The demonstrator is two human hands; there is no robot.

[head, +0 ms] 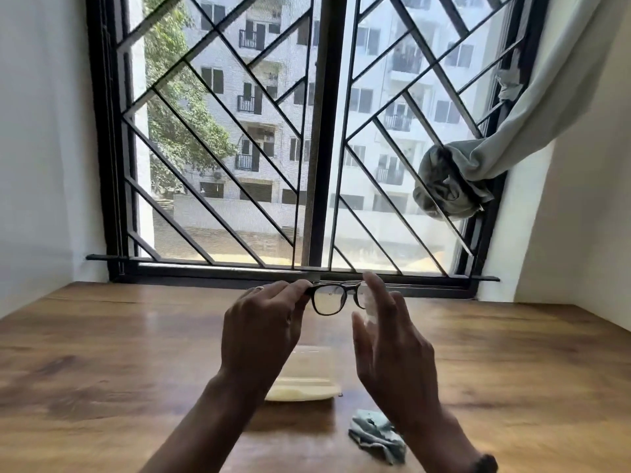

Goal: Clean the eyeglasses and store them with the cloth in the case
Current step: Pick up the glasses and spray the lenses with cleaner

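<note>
Eyeglasses (pixel 330 300) are held up in the centre of the frame, above the desk (pixel 102 353) and level with the window sill (pixel 205 269). Left hand (pixel 263 322) pinches the frame's left corner between thumb and fingertips. Right hand (pixel 392 339) is at the right lens and covers it, fingers mostly straight and spread. There's a pale blur between thumb and forefinger; can't tell what it is, or whether that hand grips anything.

Case (pixel 304 387), pale yellow, lies on the desk directly below and between the hands, partly hidden by the left wrist. Cloth (pixel 375 435), blue-grey and crumpled, sits lower centre-right, just beside the right forearm and near the case.

Bare wood runs wide to the left and right. White walls box in both sides, and the window grille (pixel 218 138) closes the far edge. Knotted curtain (pixel 447 186) hangs upper right.
</note>
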